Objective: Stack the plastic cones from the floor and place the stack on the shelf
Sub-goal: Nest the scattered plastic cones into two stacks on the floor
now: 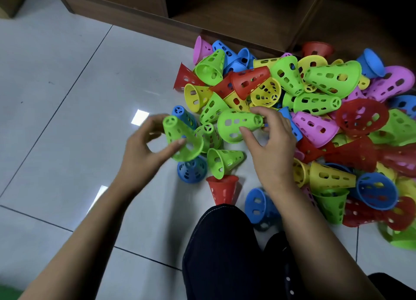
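A heap of perforated plastic cones [315, 110] in green, red, yellow, blue and pink lies on the tiled floor in front of a wooden shelf [236, 13]. My left hand [144, 149] grips a green cone [180, 137] by its wide rim, narrow end tilted up and away. My right hand [272, 146] closes on a second green cone [238, 125] lying on its side at the heap's left edge, thumb under it and fingers over its narrow end.
Loose cones lie near my knee: a blue one [192, 169], a green one [221, 161], a red one [222, 188] and another blue one [258, 206]. My dark trouser leg [220, 254] fills the bottom centre. White floor tiles [67, 97] stretch left.
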